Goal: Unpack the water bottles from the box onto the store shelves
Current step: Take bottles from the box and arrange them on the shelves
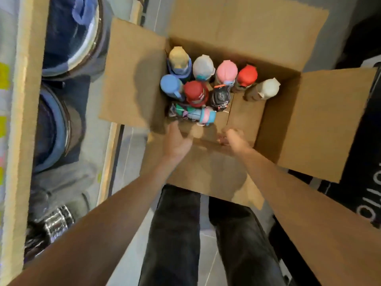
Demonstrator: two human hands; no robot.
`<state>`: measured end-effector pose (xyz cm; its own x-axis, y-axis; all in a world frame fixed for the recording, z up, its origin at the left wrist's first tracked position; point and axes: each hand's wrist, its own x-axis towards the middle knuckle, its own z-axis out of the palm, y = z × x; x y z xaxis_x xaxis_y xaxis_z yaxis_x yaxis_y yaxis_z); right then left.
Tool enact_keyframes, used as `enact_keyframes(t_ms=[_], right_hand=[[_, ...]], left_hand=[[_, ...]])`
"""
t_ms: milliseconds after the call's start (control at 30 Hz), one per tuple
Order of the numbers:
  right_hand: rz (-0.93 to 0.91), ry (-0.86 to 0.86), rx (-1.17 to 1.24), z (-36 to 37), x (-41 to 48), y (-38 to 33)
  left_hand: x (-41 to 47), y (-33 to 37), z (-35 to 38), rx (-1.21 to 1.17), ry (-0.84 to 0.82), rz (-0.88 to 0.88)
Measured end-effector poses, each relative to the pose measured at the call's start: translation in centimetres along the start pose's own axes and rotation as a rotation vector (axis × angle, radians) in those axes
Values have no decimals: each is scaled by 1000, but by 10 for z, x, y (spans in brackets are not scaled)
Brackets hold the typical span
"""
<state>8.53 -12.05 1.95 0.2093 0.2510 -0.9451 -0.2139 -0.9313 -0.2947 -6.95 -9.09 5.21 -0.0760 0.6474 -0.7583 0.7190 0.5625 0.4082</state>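
Gaping box (274,112); bare near-right floor

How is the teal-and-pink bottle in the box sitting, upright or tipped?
Tipped. The teal-and-pink bottle lies on its side in the box, its length showing, while the other bottles stand caps up.

One cardboard box (274,120), eight upright water bottles (226,71), one lying bottle (198,115), two hands (177,141) (237,139)

pale grey tiles cover the floor (132,162) under me. on my left runs a light wooden shelf (26,100) holding big lidded pots (68,36) and something shiny and steel (56,223). yellow tags (4,76) sit at its outer side. a black mat (354,193) with white letters lies on my right.
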Motion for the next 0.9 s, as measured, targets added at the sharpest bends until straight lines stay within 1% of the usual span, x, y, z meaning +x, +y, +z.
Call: enact_keyframes(t_ms=[67, 167, 300, 433, 567, 667, 800, 900], right_hand=[[-3, -3, -30, 13, 34, 5], [-17, 108, 47, 38, 95, 10], [-54, 92, -24, 62, 155, 15], [-38, 111, -25, 73, 202, 27], [-66, 86, -23, 75, 216, 32], [-57, 67, 1, 72, 208, 34], [6, 90, 8, 71, 173, 29], [4, -8, 56, 82, 149, 25]], left_hand=[[42, -10, 12, 10, 72, 7], [114, -30, 35, -17, 127, -38], [186, -53, 59, -11, 105, -107], [232, -73, 74, -118, 98, -234], [246, -79, 72, -263, 133, -285], [236, -76, 67, -302, 139, -298], [198, -66, 58, -222, 105, -276], [175, -56, 56, -200, 31, -286]])
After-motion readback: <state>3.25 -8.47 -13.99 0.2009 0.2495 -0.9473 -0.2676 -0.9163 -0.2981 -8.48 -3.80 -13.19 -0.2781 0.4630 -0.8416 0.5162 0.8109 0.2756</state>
